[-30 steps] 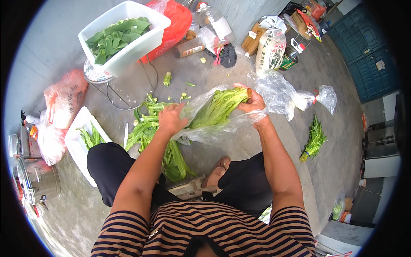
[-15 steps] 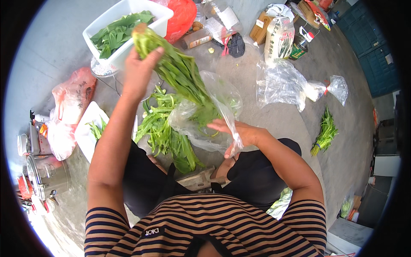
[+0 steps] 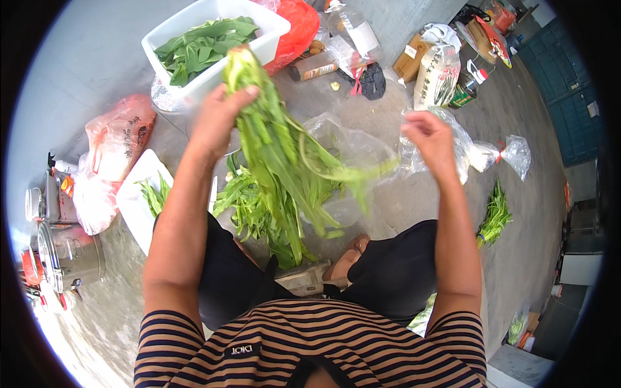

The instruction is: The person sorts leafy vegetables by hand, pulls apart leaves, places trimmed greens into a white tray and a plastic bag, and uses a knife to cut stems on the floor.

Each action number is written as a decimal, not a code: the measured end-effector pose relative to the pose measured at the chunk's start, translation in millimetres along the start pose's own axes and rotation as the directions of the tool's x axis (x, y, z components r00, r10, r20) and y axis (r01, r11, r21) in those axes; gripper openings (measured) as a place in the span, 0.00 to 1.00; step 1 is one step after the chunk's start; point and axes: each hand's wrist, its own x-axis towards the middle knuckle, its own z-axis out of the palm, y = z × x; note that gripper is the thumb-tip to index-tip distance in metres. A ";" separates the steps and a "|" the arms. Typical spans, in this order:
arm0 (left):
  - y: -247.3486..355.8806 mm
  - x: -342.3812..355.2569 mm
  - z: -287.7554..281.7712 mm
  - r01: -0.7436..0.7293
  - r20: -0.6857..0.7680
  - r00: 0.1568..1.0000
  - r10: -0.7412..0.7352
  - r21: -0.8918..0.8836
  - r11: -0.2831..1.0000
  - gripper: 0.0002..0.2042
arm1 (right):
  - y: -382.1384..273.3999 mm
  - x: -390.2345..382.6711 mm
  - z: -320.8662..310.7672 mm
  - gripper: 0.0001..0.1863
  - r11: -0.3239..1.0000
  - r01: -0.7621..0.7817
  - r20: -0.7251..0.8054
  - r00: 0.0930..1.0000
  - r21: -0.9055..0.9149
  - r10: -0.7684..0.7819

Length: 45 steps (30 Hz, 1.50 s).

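My left hand (image 3: pixel 222 119) is closed round the stem end of a bunch of long-leaved lettuce (image 3: pixel 272 139), held raised with its leaves hanging down toward the right. One long leaf swings out to the right, blurred. Off to the right my right hand (image 3: pixel 430 136) is raised with loosely bent fingers, and I see nothing in it. Behind the hanging leaves a thin clear plastic bag (image 3: pixel 352 145) spreads out over the floor. Under the bunch lies a pile of loose lettuce leaves (image 3: pixel 242 200), in front of my feet.
A white tub (image 3: pixel 275 31) of green leaves stands at the far left on a stool. Nearer is a white basin (image 3: pixel 132 197) with greens. On the right lie a tied clear bag (image 3: pixel 482 155) and a bundle of greens (image 3: pixel 495 213). A pot (image 3: pixel 68 255) stands far left.
The clear bag that my right hand held around the leaf ends is off the bunch. My right hand has moved right and away. The lettuce leaves now hang freely from my left hand.
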 end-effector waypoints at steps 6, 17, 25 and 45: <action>-17.7 -21.3 49.4 -0.002 0.116 0.993 0.021 -0.162 0.987 0.20 | -77.6 -16.4 114.0 0.34 0.950 0.224 0.159 0.952 0.218 -0.261; -28.5 -23.1 45.9 -0.149 0.254 0.963 0.094 0.207 0.967 0.12 | -50.9 -11.1 113.3 0.31 0.784 -0.181 0.403 0.911 0.594 -0.094; -36.3 -14.0 44.4 0.103 0.175 0.980 -0.096 -0.029 0.994 0.09 | -37.8 -7.6 126.1 0.25 0.385 -0.595 0.657 0.752 0.705 -0.042; -15.5 -8.9 25.6 -0.019 0.341 0.937 -0.070 0.251 0.968 0.12 | -51.0 -5.3 126.1 0.22 0.600 -0.456 0.611 0.789 0.657 -0.069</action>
